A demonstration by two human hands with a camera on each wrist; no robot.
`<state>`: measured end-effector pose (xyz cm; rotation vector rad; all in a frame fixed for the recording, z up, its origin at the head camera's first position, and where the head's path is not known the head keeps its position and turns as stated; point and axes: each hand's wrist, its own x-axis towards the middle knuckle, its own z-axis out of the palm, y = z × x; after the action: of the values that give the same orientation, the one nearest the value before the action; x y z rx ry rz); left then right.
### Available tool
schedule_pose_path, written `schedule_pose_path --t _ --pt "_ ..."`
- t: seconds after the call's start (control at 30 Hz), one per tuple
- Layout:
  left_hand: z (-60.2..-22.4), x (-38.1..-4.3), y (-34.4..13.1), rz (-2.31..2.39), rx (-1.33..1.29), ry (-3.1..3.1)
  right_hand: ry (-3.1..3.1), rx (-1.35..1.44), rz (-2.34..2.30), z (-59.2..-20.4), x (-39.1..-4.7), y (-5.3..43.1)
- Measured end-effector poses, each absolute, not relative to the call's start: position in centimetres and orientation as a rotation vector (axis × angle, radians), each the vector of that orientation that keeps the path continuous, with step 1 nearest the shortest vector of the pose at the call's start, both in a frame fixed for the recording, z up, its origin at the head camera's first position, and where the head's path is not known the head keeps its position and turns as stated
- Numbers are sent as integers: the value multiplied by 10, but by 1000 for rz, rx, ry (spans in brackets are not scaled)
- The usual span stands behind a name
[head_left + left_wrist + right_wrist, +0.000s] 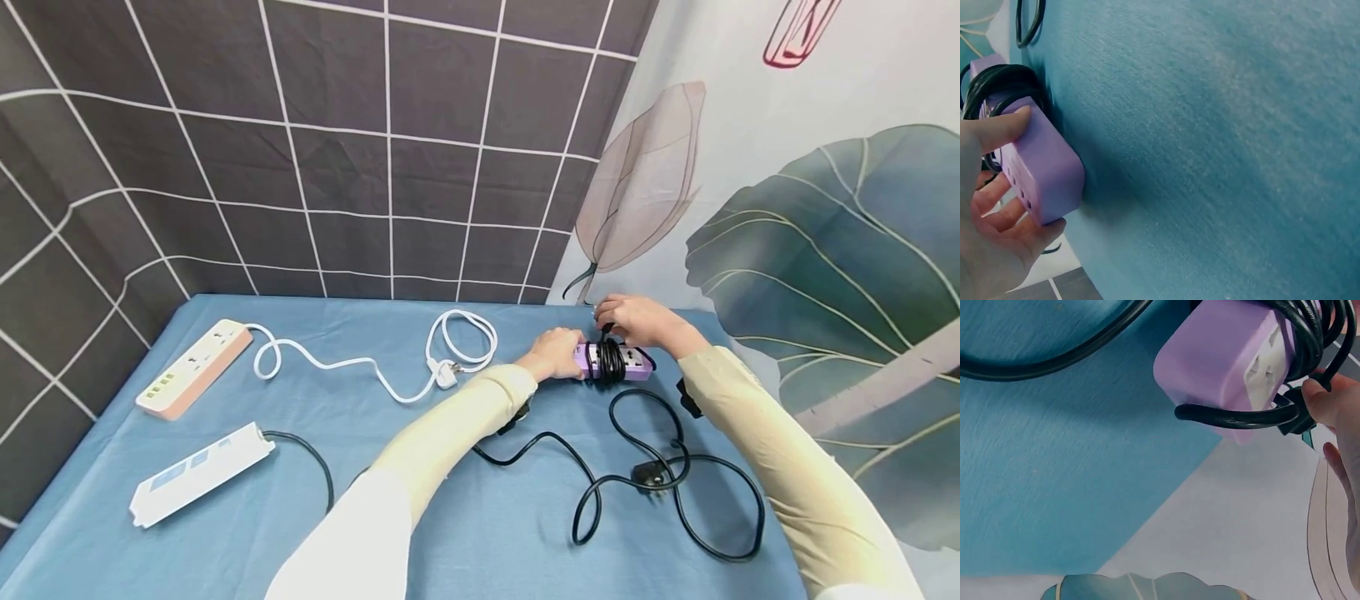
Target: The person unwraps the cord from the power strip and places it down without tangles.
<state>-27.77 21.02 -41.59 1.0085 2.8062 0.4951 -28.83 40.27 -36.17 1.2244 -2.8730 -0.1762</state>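
Observation:
My left hand [555, 354] grips one end of a purple power strip [639, 364], with the thumb along its side and the fingers around its end in the left wrist view. A black cord [611, 362] is wound several times around the middle of the strip. My right hand [637, 321] is over the strip's far side, its thumb and fingers pinching the black plug [1297, 412] where the cord meets it. One loop of cord runs round the strip's right end, beside white socket faces [1264, 365].
A white-and-orange power strip [197, 367] lies at the left, its white cord [330, 364] ending in a white plug [446, 375]. Nearer is a white power strip [202, 475] with a black cord. Another black cord [573, 454] with a plug [649, 475] loops between my arms.

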Motion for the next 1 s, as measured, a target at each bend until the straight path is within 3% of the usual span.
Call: schedule_pose_path --t 1.0 --pt "-408 -288 180 541 954 2867 -2513 1203 16 -362 -263 412"
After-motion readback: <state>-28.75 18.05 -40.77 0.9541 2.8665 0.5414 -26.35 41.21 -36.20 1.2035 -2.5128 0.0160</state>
